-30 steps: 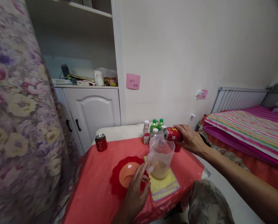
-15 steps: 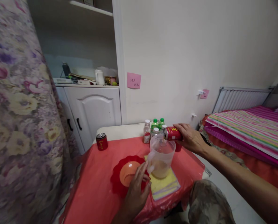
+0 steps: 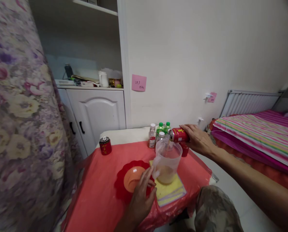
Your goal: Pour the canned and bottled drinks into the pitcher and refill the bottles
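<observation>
My right hand [image 3: 197, 138] is wrapped round a red drink can [image 3: 179, 135], tilted with its mouth to the left over a clear plastic pitcher [image 3: 171, 158]. A thin stream runs from the can into the pitcher, where some brownish liquid stands at the bottom. The pitcher rests upright on a folded yellow cloth [image 3: 169, 195]. Beside the pitcher's handle is my left hand [image 3: 142, 195], fingers apart and fingertips close to the handle; whether they touch it I cannot tell. Partly behind that hand lies a red scalloped plate [image 3: 121, 180] with an orange centre.
A red can [image 3: 105, 146] stands at the table's left, another red can [image 3: 184, 149] behind the pitcher. Several bottles [image 3: 152, 139] with white or green caps are grouped at the back. Red plastic covers the table [image 3: 93, 190]. A bed [image 3: 255, 129] lies to the right, a floral curtain [image 3: 20, 129] left.
The can in my right hand has risen slightly, and a stream of liquid now shows below its mouth. My left hand stays beside the pitcher's handle.
</observation>
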The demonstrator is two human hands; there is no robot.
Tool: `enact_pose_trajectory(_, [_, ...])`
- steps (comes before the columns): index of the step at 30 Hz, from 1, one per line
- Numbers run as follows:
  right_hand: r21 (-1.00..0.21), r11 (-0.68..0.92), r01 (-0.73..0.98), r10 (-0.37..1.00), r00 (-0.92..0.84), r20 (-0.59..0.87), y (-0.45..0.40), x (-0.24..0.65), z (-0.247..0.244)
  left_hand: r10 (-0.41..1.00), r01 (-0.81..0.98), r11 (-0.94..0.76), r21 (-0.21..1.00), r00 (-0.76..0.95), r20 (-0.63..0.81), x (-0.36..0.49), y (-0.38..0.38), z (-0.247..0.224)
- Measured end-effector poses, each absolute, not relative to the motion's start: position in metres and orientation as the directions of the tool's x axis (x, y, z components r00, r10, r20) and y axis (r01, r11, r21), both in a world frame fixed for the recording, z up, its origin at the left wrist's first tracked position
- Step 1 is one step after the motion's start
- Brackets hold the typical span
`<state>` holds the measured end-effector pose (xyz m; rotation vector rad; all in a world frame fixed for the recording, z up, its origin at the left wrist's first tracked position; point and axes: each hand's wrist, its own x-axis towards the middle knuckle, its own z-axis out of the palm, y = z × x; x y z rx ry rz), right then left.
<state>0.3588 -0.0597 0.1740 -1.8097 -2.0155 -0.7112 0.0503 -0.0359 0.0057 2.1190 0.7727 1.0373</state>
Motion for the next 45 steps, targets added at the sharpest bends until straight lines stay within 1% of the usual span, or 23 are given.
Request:
enact_pose_trajectory(9, [0.133,0.062,0.989,0.81,-0.128,0.572,-0.0604,0.3591,0.1799,0.734,0.24,-0.606,0.758,0.536,0.417,0.0491,-0.0368,0.0066])
enact_pose_trajectory(33, [0.167,0.077,0.983,0.819,-0.158,0.551,-0.0612,0.3553,0.1828,0.725,0.219,-0.63,0.746,0.509,0.463,0.0496,-0.0344,0.0024])
enact_pose_trajectory(45, [0.175,0.094,0.98,0.822,-0.175,0.542,-0.0627,0.3548,0.1804,0.724,0.224,-0.63,0.744,0.516,0.458,0.0495,-0.0365,0.0068])
